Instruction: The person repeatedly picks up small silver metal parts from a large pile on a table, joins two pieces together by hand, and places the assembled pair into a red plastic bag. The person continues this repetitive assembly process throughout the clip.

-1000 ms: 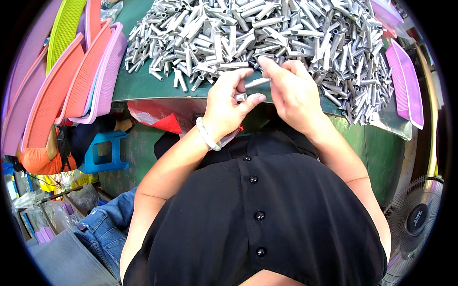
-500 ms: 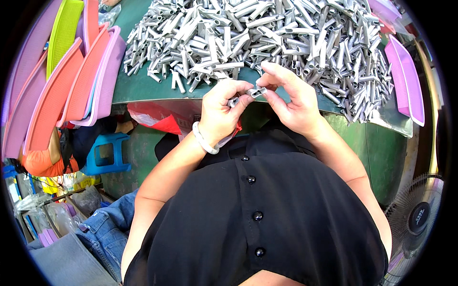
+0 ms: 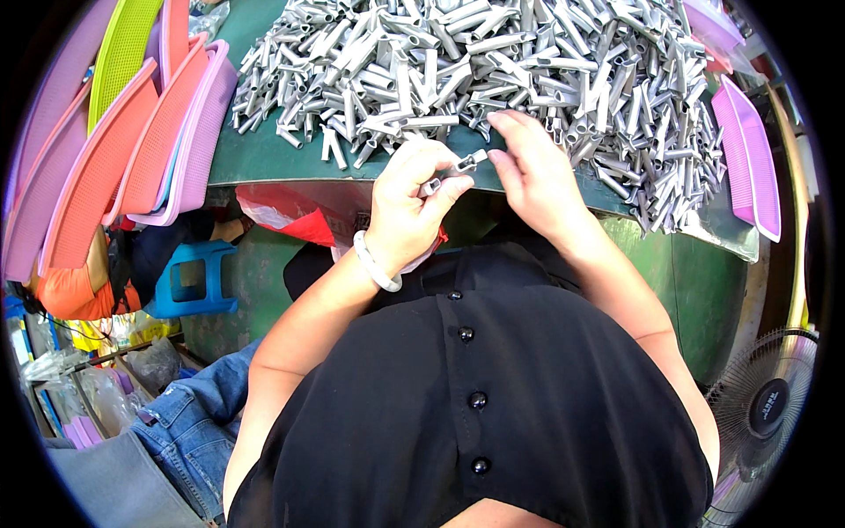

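Above my lap, at the table's front edge, my left hand (image 3: 409, 198) is closed with thumb and fingers pinching a small silver metal tube piece (image 3: 473, 161). Another tube end shows lower down between the same fingers; I cannot tell whether it belongs to a second piece. A pale bangle circles that wrist. My right hand (image 3: 544, 185) is open just to the right, fingers stretched and apart, its thumb tip close to the piece's end. Beyond both hands a large heap of similar metal tube pieces (image 3: 396, 75) covers much of the green table (image 3: 255, 163).
Pink, orange, purple and green plastic baskets (image 3: 167, 132) are stacked at the left. A purple basket (image 3: 748, 158) stands at the table's right edge. A fan (image 3: 766, 409) is at lower right. A blue stool (image 3: 194, 277) and another person in orange (image 3: 75, 290) are at left.
My right hand has let go of the metal tube piece and drawn slightly away, its fingers straightening. My left hand keeps its hold in nearly the same place.
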### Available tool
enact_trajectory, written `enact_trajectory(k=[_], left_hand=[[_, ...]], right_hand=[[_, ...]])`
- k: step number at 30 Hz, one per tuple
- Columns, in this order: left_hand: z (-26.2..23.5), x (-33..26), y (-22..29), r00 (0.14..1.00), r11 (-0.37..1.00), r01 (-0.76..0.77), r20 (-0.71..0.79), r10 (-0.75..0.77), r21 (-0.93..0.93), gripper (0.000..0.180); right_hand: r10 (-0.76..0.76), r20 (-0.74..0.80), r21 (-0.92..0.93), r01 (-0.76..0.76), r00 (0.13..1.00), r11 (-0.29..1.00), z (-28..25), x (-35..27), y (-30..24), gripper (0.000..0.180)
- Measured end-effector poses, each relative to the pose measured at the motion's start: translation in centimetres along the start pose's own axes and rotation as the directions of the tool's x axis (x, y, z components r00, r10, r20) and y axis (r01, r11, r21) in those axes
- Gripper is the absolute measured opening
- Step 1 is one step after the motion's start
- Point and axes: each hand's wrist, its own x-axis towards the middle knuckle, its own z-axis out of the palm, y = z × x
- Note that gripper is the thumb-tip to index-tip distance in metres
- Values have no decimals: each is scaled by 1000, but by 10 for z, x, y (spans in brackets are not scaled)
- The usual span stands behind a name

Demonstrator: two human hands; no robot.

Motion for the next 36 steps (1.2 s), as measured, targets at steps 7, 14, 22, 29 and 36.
enact_trajectory(k=[7,14,22,29,36], left_hand=[[2,-8,12,847,626,496,179,-500,-602,22],[1,-8,3,786,447,533,225,-576,-719,18],[12,0,12,778,618,605,208,-592,-502,8],[21,7,15,819,699,573,262,-510,-428,20],[37,15,14,816,740,574,325,-479,-351,22]], right_hand=[[74,197,-294,-14,978,956,9,3,-8,34],[50,202,-310,15,978,951,4,10,-8,27],[-242,38,-39,243,970,969,-15,-16,6,20],[224,-236,-172,-267,946,948,-33,-44,11,30],[399,-118,172,-378,909,910,-37,-46,12,25]])
